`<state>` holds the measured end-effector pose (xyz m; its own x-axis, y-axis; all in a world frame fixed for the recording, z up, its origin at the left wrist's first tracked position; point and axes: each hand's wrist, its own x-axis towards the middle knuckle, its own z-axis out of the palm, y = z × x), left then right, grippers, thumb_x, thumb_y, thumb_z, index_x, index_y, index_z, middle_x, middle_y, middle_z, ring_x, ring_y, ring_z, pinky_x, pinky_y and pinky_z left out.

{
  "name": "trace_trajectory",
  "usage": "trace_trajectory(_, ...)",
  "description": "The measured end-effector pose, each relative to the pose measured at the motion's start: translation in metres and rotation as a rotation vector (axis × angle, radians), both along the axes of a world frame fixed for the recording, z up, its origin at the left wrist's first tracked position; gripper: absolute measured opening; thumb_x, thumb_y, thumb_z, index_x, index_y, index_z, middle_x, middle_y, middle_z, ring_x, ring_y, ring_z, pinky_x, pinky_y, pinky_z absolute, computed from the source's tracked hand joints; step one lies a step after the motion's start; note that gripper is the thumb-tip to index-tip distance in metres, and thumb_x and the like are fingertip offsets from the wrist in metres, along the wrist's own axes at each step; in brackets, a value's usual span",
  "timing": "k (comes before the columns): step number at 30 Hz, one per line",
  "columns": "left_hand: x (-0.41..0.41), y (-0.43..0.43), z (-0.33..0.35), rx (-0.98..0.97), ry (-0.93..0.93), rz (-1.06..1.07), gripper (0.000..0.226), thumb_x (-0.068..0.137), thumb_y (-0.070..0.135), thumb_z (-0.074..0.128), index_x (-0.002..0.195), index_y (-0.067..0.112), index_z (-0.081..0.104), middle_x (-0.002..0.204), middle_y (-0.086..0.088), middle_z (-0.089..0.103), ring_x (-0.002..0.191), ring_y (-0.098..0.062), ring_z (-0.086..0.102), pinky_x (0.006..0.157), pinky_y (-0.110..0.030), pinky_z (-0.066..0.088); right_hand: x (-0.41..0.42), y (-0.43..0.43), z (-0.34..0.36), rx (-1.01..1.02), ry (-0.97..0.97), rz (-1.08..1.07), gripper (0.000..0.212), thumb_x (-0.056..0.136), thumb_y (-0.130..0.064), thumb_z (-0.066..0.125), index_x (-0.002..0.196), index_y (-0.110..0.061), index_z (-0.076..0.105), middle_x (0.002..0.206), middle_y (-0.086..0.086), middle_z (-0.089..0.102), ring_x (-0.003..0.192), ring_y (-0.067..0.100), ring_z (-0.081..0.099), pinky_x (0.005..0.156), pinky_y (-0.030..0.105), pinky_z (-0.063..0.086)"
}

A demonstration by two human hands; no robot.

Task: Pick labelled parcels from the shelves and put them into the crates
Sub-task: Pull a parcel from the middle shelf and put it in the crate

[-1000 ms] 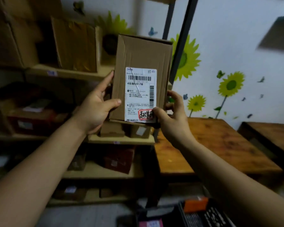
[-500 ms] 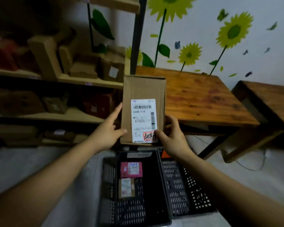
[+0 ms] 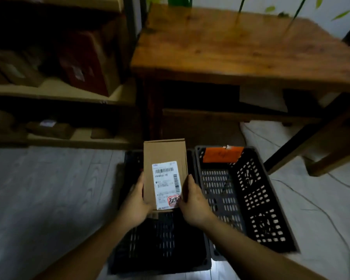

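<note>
Nearest: left hand (image 3: pixel 136 201) and right hand (image 3: pixel 194 201) each hold a long side of the parcel (image 3: pixel 164 154), fingers (image 3: pixel 140 179) clamped on the cardboard, label (image 3: pixel 166 182) facing up. Parcel hangs low over the far half of the crate (image 3: pixel 160 239); the inside is dark, so it is possibly touching bottom already.

Step in hand: placing. Next move should call for lowering it flat, then freeing both hands.

Just right of the crate, a second crate (image 3: pixel 251 199) with an orange tag (image 3: pixel 222 154). Beyond the crate to the left, shelves (image 3: pixel 69 98) with more boxes. Beyond to the right, a wooden surface (image 3: pixel 240 47).

Half a second earlier the parcel was higher, above the crate's far rim. Two small packets seen inside then are now hidden.
</note>
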<state>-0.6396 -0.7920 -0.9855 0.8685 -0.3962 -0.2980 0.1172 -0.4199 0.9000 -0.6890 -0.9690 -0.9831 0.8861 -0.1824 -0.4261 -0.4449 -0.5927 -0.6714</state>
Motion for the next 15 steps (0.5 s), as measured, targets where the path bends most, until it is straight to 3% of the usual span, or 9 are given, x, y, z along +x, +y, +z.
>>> trace_trajectory(2, 0.000, 0.000, -0.063, 0.083, -0.010, -0.058, 0.103, 0.075, 0.010, 0.077, 0.147, 0.029, 0.006, 0.132, 0.022, 0.038, 0.106, 0.022, 0.042, 0.083, -0.002, 0.038, 0.001, 0.003, -0.061, -0.004, 0.014, 0.015, 0.089, 0.095, -0.026, 0.057, 0.155, -0.020, -0.008, 0.156, 0.007, 0.024, 0.136, 0.029, 0.038, 0.110, 0.037, 0.034)
trace_trajectory(5, 0.002, 0.002, -0.155, 0.301, -0.036, -0.181, 0.109, 0.073, 0.014, 0.079, 0.150, 0.019, 0.002, 0.145, -0.005, 0.018, 0.127, -0.011, 0.033, 0.094, -0.013, 0.030, 0.002, 0.005, -0.147, -0.025, 0.080, 0.052, 0.091, 0.090, -0.026, 0.061, 0.154, -0.020, -0.003, 0.151, 0.014, 0.030, 0.129, 0.034, 0.044, 0.102, 0.039, 0.041)
trace_trajectory(7, 0.002, 0.000, -0.212, 0.310, -0.012, -0.196, 0.106, 0.070, 0.007, 0.080, 0.149, 0.020, 0.011, 0.140, -0.004, 0.020, 0.130, -0.024, 0.035, 0.100, -0.027, 0.041, 0.002, 0.007, -0.197, -0.073, 0.147, 0.075, 0.089, 0.088, -0.027, 0.064, 0.153, -0.017, 0.003, 0.145, 0.019, 0.033, 0.126, 0.040, 0.045, 0.100, 0.041, 0.041)
trace_trajectory(9, 0.001, -0.004, -0.258, 0.375, -0.044, -0.266, 0.111, 0.065, 0.008, 0.083, 0.150, 0.022, 0.013, 0.137, -0.004, 0.025, 0.126, -0.025, 0.039, 0.102, -0.034, 0.042, 0.002, 0.010, -0.237, -0.139, 0.218, 0.080, 0.089, 0.088, -0.030, 0.064, 0.151, -0.015, 0.004, 0.144, 0.020, 0.031, 0.129, 0.043, 0.040, 0.105, 0.044, 0.038)
trace_trajectory(15, 0.002, -0.020, -0.350, 0.517, -0.169, -0.438, 0.106, 0.063, 0.030, 0.082, 0.148, 0.029, 0.018, 0.146, -0.008, 0.024, 0.133, -0.032, 0.034, 0.108, -0.039, 0.037, 0.009, 0.011, -0.306, -0.264, 0.406, 0.048, 0.086, 0.091, -0.028, 0.060, 0.150, -0.009, 0.001, 0.147, 0.021, 0.017, 0.136, 0.040, 0.026, 0.110, 0.045, 0.030)
